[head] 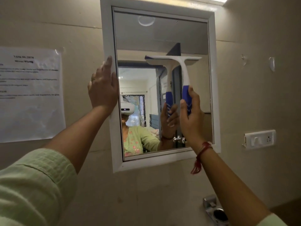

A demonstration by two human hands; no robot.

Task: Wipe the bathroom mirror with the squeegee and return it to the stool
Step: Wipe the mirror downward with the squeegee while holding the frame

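The white-framed bathroom mirror [211, 79] hangs on the beige wall in the middle of the head view. My right hand [191, 118] grips the blue part of the squeegee [183, 69] handle, blade up. The white blade lies flat against the glass at mid height, on the right half. My left hand [103, 85] rests flat with fingers apart on the mirror's left frame edge and holds nothing. The stool is out of sight.
A printed paper sheet [31, 93] is taped to the wall left of the mirror. A white switch plate with a socket [259, 139] sits to the right. A metal holder [215, 211] juts from the wall below my right forearm.
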